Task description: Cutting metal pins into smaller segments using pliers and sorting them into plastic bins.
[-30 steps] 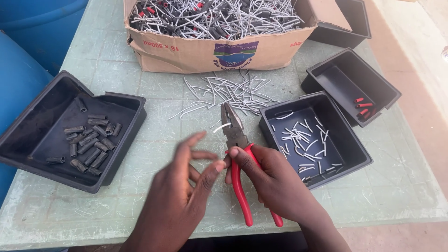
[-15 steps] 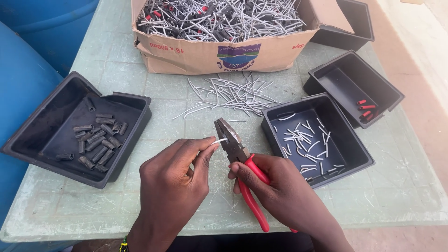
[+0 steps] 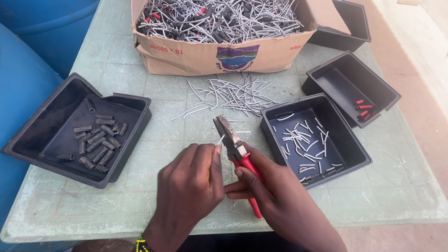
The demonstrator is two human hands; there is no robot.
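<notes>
We grip the red-handled pliers (image 3: 238, 156) in our right hand (image 3: 275, 200), left hand (image 3: 191, 186) pinching a wire piece (image 3: 220, 139) at the jaws; three trays partly filled, box (image 3: 219, 51) brimming.

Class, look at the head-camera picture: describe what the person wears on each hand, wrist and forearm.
Both hands are bare: no gloves, rings or sleeves show. The left hand has a beaded bracelet at the wrist, with green, yellow and dark beads. The right hand and its forearm show nothing worn.
</notes>
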